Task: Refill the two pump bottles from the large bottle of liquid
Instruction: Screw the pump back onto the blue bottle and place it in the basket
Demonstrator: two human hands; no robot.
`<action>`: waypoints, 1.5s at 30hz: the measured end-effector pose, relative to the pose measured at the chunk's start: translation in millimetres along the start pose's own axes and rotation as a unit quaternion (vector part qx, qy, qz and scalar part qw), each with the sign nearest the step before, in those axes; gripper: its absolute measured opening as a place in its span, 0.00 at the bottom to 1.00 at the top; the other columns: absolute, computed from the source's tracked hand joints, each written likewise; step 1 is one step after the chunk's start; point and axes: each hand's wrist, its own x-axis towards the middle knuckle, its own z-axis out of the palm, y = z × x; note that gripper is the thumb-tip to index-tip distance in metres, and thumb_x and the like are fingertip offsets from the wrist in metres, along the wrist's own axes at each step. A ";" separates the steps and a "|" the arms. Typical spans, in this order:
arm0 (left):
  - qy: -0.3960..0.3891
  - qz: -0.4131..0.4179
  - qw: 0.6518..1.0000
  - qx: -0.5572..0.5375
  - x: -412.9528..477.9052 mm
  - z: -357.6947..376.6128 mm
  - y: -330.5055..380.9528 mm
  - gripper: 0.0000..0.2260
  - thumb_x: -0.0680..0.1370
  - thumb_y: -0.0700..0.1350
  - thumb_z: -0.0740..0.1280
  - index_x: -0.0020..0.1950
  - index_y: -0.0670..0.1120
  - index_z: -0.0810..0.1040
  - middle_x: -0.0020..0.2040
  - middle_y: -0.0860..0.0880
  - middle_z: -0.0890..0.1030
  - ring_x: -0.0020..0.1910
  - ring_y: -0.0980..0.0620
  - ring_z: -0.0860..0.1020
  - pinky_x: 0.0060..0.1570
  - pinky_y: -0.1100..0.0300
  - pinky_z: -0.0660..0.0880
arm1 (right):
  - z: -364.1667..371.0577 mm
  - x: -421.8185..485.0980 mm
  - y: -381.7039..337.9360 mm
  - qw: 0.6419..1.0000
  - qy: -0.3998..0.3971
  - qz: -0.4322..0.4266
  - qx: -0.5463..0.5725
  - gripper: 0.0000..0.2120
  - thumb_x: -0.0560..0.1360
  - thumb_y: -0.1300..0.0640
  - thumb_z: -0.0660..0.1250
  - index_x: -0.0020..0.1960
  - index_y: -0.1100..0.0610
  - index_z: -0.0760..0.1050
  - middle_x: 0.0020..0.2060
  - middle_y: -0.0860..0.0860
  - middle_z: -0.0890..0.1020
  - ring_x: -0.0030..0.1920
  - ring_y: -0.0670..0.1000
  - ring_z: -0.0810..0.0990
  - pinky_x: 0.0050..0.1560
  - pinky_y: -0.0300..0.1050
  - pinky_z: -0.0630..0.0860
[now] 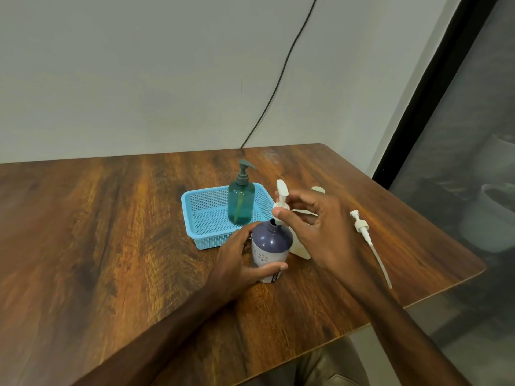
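Note:
A purple-and-white pump bottle (271, 243) stands on the wooden table (111, 218), and my left hand (242, 263) grips its lower body. My right hand (317, 232) pinches the collar of a white pump head (282, 195) right over the bottle's open neck. A teal pump bottle (241, 201) with its pump on stands upright in a blue basket (200, 215). The large white bottle (302, 247) stands just behind my right hand and is mostly hidden by it.
A second white pump with a long dip tube (367, 238) lies loose on the table to the right. The table's right edge runs close by it. A black cable (278, 87) hangs down the wall behind the table.

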 end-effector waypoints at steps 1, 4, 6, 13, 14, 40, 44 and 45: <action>0.000 0.002 1.000 0.000 0.4 0.0 -0.1 0.38 0.67 0.63 0.82 0.73 0.58 0.72 0.67 0.62 0.80 0.66 0.60 0.79 0.64 0.65 0.77 | -0.8 2.5 -0.5 1.000 -0.004 -0.003 -0.002 0.11 0.74 0.51 0.75 0.55 0.50 0.83 0.46 0.32 0.79 0.46 0.29 0.79 0.41 0.20 0.73; 0.001 0.010 1.000 0.002 1.2 0.2 -0.8 0.38 0.67 0.64 0.82 0.72 0.59 0.72 0.67 0.61 0.80 0.67 0.60 0.79 0.64 0.63 0.77 | -3.0 4.6 0.0 1.000 -0.014 -0.004 0.005 0.11 0.74 0.52 0.76 0.55 0.51 0.83 0.45 0.32 0.79 0.47 0.26 0.78 0.40 0.20 0.73; 0.002 0.013 1.000 0.001 1.0 0.5 0.4 0.36 0.67 0.63 0.82 0.71 0.63 0.71 0.66 0.63 0.80 0.66 0.61 0.79 0.64 0.65 0.77 | -1.4 1.7 2.3 1.000 -0.016 -0.005 0.006 0.11 0.74 0.52 0.75 0.56 0.51 0.83 0.46 0.33 0.79 0.47 0.26 0.78 0.41 0.21 0.73; 0.001 0.000 1.000 0.008 -0.4 0.2 -1.6 0.37 0.66 0.66 0.81 0.72 0.63 0.70 0.67 0.63 0.79 0.67 0.62 0.77 0.64 0.66 0.76 | -0.2 -2.3 5.3 1.000 -0.003 -0.002 -0.006 0.11 0.74 0.49 0.74 0.56 0.50 0.83 0.50 0.38 0.83 0.49 0.32 0.80 0.42 0.23 0.75; 0.000 -0.004 1.000 0.011 -0.4 0.2 -1.8 0.38 0.66 0.66 0.81 0.72 0.62 0.70 0.67 0.62 0.79 0.67 0.62 0.77 0.65 0.65 0.76 | -0.8 -1.5 4.8 1.000 -0.004 0.000 -0.007 0.11 0.74 0.49 0.74 0.56 0.49 0.83 0.49 0.37 0.83 0.49 0.31 0.80 0.42 0.22 0.74; -0.024 -0.014 1.000 0.006 -1.1 -3.3 3.0 0.38 0.69 0.63 0.82 0.75 0.56 0.73 0.68 0.59 0.80 0.68 0.57 0.79 0.66 0.48 0.79 | 29.0 -16.5 23.6 0.998 0.038 0.039 0.010 0.17 0.66 0.40 0.79 0.48 0.44 0.77 0.41 0.36 0.80 0.47 0.39 0.80 0.40 0.31 0.78; -0.067 -0.019 0.995 0.077 2.8 -21.7 12.5 0.41 0.70 0.72 0.72 0.79 0.57 0.68 0.73 0.57 0.76 0.71 0.58 0.74 0.70 0.49 0.76 | 28.3 -28.0 35.7 0.997 -0.003 0.062 0.039 0.25 0.65 0.34 0.76 0.58 0.40 0.73 0.52 0.32 0.78 0.56 0.36 0.77 0.48 0.33 0.78; -0.063 -0.012 0.995 0.081 2.5 -27.9 16.7 0.41 0.71 0.74 0.69 0.80 0.57 0.67 0.74 0.55 0.75 0.72 0.58 0.74 0.70 0.50 0.75 | 26.1 -31.6 39.9 0.996 -0.012 0.064 0.053 0.27 0.65 0.32 0.75 0.60 0.40 0.73 0.55 0.31 0.78 0.58 0.35 0.77 0.49 0.34 0.79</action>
